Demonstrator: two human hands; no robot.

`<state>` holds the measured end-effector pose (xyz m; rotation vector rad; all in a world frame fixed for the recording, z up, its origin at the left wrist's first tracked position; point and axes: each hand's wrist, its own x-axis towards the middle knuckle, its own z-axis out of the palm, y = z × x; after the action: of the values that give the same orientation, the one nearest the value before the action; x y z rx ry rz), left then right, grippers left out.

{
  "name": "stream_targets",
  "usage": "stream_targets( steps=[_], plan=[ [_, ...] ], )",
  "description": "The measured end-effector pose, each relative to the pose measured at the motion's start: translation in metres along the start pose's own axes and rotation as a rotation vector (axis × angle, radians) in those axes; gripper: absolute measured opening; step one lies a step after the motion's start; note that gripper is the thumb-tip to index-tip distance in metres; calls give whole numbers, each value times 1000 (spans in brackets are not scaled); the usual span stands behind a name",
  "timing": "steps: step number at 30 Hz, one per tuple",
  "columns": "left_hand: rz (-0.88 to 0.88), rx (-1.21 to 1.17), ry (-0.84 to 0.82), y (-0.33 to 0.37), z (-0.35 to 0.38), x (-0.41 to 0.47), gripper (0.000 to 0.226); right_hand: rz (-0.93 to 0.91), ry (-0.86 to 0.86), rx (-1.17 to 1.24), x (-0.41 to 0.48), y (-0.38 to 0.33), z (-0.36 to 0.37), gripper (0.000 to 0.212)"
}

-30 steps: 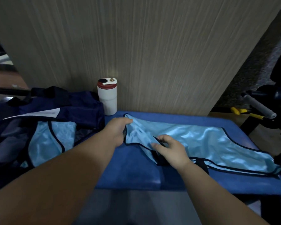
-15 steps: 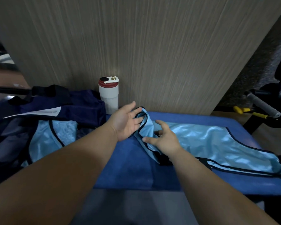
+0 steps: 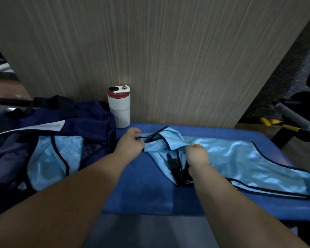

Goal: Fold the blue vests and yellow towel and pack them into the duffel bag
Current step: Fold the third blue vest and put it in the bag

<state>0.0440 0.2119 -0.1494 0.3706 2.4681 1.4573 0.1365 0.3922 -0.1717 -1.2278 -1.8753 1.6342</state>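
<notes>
Gripping one end of a light blue vest [image 3: 240,158], both hands are working over the blue padded surface [image 3: 147,190].

- Left hand [image 3: 131,144]: fingers are curling around the vest's black-trimmed edge and pinching it just above the pad.
- Right hand [image 3: 198,155]: it is clenching a bunch of the shiny fabric, knuckles up, just beside a dark strap section of the vest. Its fingertips are tucking out of sight under the cloth.
- Between the two hands a flap of the vest is folding over on itself, the trim line showing along its top.
- The rest of the vest is lying flat and stretching away to the right edge of the pad.

A navy duffel bag [image 3: 89,122] is sitting open at the left, touching the pad's end. A second blue vest [image 3: 43,158] is lying inside it, black trim showing. A white tumbler with a red band [image 3: 119,108] is standing upright behind the bag's corner, against the wood-grain panel [image 3: 168,51]. A yellow-handled tool [image 3: 276,123] is lying off to the far right, well apart from the pad.
</notes>
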Motion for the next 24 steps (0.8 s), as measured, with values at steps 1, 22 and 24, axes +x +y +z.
stream_targets(
  steps=[1,22,24],
  plan=[
    [-16,103,20,-6,3,-2,46,17,-3,9,-1,-2,-3,25],
    [-39,57,-4,-6,32,19,12,-434,-64,-301,-45,31,-2,51],
    [-68,-145,20,-3,34,20,12,-455,-81,-318,-43,33,-2,51]
  ],
)
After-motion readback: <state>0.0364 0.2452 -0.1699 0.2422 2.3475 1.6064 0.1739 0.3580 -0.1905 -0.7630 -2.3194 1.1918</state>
